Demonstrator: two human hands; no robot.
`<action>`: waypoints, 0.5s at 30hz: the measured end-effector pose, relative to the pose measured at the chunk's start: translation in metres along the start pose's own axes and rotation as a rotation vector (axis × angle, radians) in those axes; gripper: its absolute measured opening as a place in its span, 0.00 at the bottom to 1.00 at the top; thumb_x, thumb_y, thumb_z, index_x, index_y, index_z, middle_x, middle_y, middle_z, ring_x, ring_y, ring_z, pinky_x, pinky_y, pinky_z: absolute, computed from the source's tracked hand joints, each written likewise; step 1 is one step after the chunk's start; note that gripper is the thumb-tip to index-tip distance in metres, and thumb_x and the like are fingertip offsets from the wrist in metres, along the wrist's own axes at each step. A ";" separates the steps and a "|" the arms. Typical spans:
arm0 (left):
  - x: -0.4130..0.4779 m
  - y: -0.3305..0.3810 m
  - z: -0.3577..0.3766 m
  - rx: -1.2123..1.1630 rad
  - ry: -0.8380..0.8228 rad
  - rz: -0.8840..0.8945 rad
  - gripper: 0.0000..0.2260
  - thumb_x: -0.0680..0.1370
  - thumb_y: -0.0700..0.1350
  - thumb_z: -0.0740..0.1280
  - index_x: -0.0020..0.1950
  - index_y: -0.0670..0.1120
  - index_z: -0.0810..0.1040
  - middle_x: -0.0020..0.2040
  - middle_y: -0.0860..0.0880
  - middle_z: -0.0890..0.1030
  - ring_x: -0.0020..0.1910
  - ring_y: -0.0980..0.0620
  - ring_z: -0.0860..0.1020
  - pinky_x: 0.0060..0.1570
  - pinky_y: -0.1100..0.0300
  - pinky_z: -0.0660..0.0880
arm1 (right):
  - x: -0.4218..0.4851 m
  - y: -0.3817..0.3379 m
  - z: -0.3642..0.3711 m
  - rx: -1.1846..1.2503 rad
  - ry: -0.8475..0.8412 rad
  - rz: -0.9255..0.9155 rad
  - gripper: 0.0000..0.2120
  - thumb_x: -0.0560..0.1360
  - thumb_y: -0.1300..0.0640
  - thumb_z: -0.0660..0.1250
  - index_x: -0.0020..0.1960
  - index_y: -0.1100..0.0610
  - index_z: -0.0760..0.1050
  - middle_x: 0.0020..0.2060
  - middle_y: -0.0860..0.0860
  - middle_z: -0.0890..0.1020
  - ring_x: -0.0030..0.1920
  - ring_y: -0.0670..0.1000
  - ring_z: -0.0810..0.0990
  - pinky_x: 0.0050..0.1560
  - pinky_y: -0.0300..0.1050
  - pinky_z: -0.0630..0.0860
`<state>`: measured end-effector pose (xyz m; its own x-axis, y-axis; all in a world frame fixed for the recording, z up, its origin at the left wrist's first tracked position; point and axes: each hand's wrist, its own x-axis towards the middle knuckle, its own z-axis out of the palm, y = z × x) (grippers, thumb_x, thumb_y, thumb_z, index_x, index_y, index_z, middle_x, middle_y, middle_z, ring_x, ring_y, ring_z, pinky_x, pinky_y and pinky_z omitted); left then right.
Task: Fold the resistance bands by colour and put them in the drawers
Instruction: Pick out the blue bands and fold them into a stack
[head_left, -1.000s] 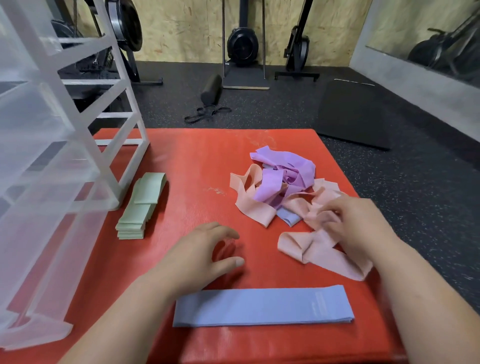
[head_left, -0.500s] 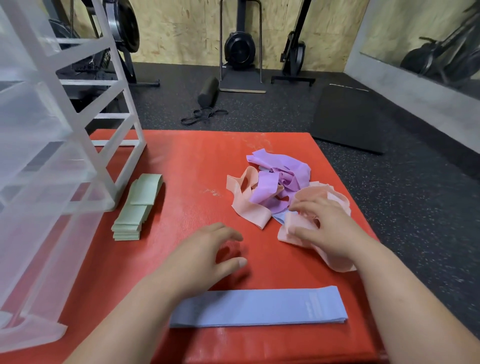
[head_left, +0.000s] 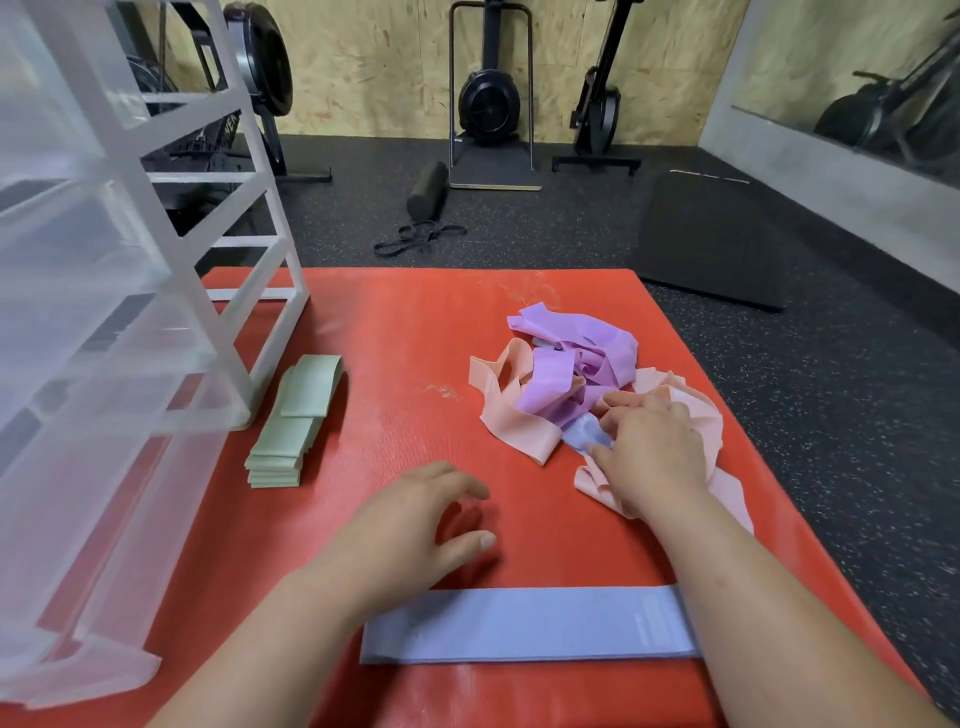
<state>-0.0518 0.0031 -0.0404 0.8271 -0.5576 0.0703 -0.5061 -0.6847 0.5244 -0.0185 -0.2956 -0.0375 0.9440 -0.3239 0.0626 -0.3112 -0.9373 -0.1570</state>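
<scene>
- The right hand (head_left: 649, 447) lay on the tangle of bands. Its thumb and forefinger were either side of a crumpled blue band (head_left: 584, 434) that peeked out between the pink bands (head_left: 511, 423) and the purple bands (head_left: 571, 358). Whether it had actually pinched the blue band, I could not tell.
- The left hand (head_left: 415, 530) was loosely curled over the red bench (head_left: 415, 338), holding nothing. It sat just beyond the flat blue band (head_left: 524, 629) laid out along the near edge.
- The step looked to be fetching the next blue one. It was best to take hold of blue material only and lift slowly, so the pink loop lying against it would slide off and not be dragged along.
- The idle left hand could well have pressed the pink loop down while the blue came free.
- Once out, the band probably wanted smoothing and laying square on the flat blue band, edges matched, before any fold.
- The folded green stack (head_left: 291, 426) sat beside the clear drawer unit (head_left: 119, 312), not yet inside it.
</scene>
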 end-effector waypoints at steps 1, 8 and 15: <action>0.000 -0.001 -0.001 0.000 0.006 0.002 0.23 0.76 0.68 0.65 0.68 0.60 0.77 0.59 0.64 0.76 0.58 0.62 0.76 0.60 0.57 0.76 | -0.001 -0.001 -0.003 0.024 0.042 -0.008 0.11 0.75 0.41 0.72 0.57 0.40 0.82 0.67 0.47 0.74 0.69 0.58 0.68 0.66 0.56 0.71; 0.003 0.001 -0.005 -0.013 0.041 -0.001 0.21 0.78 0.66 0.66 0.68 0.60 0.77 0.59 0.63 0.77 0.58 0.61 0.76 0.60 0.56 0.77 | -0.010 -0.006 -0.051 0.196 0.288 -0.079 0.07 0.78 0.50 0.69 0.55 0.49 0.79 0.53 0.52 0.82 0.57 0.61 0.75 0.56 0.56 0.73; 0.005 0.008 -0.006 -0.003 0.090 0.005 0.17 0.80 0.63 0.68 0.67 0.60 0.78 0.60 0.63 0.77 0.61 0.60 0.76 0.62 0.54 0.76 | -0.036 -0.017 -0.097 0.613 0.355 -0.224 0.08 0.79 0.57 0.71 0.55 0.47 0.81 0.44 0.40 0.83 0.45 0.39 0.81 0.45 0.26 0.71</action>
<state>-0.0506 -0.0026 -0.0309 0.8434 -0.5163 0.1489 -0.5096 -0.6808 0.5262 -0.0579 -0.2804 0.0585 0.8533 -0.2526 0.4562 0.1000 -0.7793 -0.6186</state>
